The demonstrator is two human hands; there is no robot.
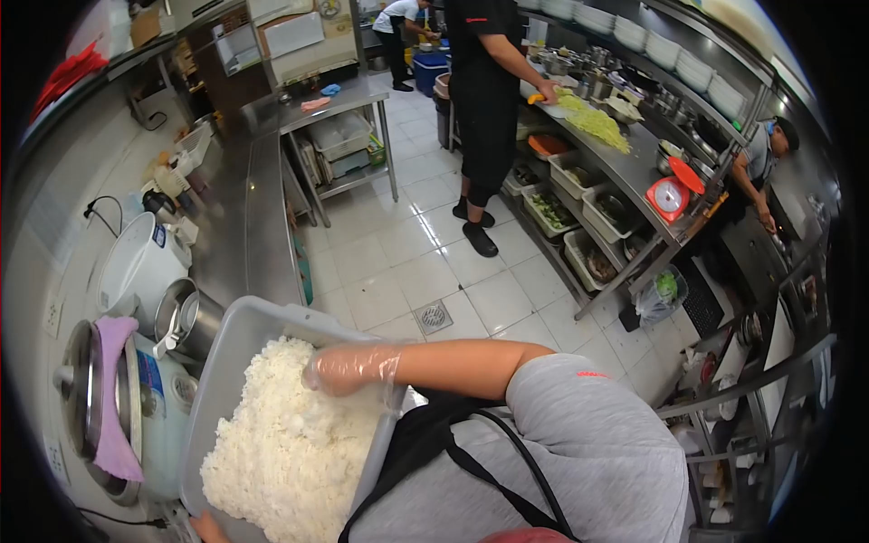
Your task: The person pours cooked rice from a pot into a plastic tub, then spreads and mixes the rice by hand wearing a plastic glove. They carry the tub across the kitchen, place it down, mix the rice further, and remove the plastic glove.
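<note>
A grey plastic tub (210, 376) full of white rice (294, 443) stands at the lower left. My right hand (348, 368), in a clear plastic glove, reaches over the tub's upper right side and touches the rice; its fingertips are hidden there. Only a small part of my left hand (208, 527) shows at the bottom edge, beside the tub's lower corner, and its fingers cannot be made out.
Left of the tub are a steel pot (204, 317), a lidded container with a purple cloth (116, 398) and a white bucket (136, 262). A person in black (484, 109) stands at a steel table with shredded greens (593, 125). Two more people work farther off.
</note>
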